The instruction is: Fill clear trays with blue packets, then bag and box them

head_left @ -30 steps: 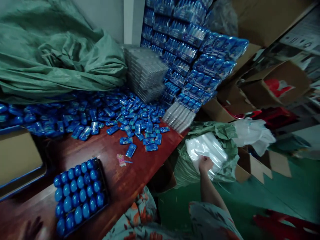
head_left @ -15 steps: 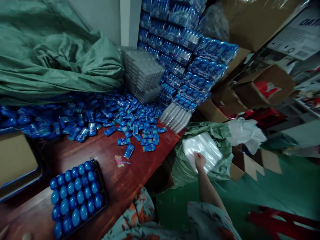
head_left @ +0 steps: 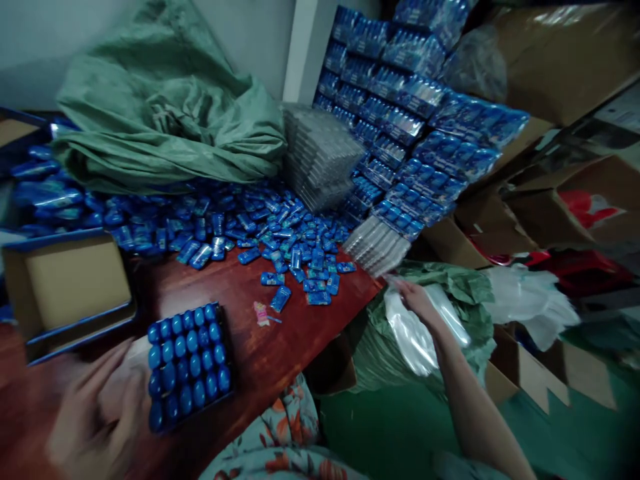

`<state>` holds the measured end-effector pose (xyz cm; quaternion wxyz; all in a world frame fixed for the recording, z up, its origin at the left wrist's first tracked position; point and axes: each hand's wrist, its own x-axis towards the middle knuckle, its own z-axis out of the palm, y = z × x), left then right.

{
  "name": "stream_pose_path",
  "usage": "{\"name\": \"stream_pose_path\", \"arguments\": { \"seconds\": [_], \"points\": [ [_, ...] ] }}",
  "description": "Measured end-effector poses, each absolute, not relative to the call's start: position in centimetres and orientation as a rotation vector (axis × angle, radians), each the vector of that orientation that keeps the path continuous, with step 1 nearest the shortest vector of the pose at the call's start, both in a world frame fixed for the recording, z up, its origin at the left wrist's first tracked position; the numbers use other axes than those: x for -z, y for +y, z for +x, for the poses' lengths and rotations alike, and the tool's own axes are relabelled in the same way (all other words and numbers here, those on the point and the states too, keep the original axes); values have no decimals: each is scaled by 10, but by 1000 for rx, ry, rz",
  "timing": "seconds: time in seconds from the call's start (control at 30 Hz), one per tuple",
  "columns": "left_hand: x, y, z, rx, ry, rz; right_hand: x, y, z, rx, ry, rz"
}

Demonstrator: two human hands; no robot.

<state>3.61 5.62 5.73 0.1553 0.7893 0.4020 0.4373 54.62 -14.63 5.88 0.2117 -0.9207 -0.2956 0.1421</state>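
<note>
Here's the red table (head_left: 310, 333) sprawling leftward, and beside its right edge an opened green sack (head_left: 370, 353) with glossy clear plastic (head_left: 410, 337) in its mouth. On the table, blue rounded pieces (head_left: 183, 371) sit in tight rows; just left of them, the blurred left hand (head_left: 95, 413) spreads its fingers. And the right hand (head_left: 411, 295) pinches the plastic's upper edge!

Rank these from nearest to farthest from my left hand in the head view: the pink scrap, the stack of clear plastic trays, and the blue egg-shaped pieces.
From your left hand:
1. Blue egg-shaped pieces: just to its right, on the table.
2. Pink scrap: farther right, beyond the pieces.
3. Stack of clear plastic trays: far back, behind the loose blue packets.
</note>
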Motion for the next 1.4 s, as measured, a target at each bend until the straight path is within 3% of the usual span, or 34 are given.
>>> {"name": "stream_pose_path", "arguments": {
  "seconds": [0.1,0.2,0.37,0.6,0.87,1.07,1.17,1.3,1.4],
  "points": [
    [-79,60,93,-1159,884,2439,-80,-72,478,-722,-1239,-2343],
    [-95,60,148,-782,615,2737,-108,-9,398,-1120,-1824,-1997],
    [-118,82,167,-283,509,2363,-179,38,333,-1019,-2198,-1740],
    [-172,133,100,-36,384,2160,-234,68,329,-1061,-2512,-1561],
    [-176,147,83,-603,1035,2576,-227,110,271,-586,-2446,-1430],
    [-192,168,66,-554,1262,2872,-223,131,273,148,-2356,-1698],
    [-210,172,53,-601,1461,2957,-228,129,280,354,-2249,-1722],
    [-224,149,31,-1059,1684,2784,-231,97,274,558,-2052,-1565],
    [-196,118,17,-1308,1718,2569,-199,68,269,586,-1920,-1483]
  ]
}}
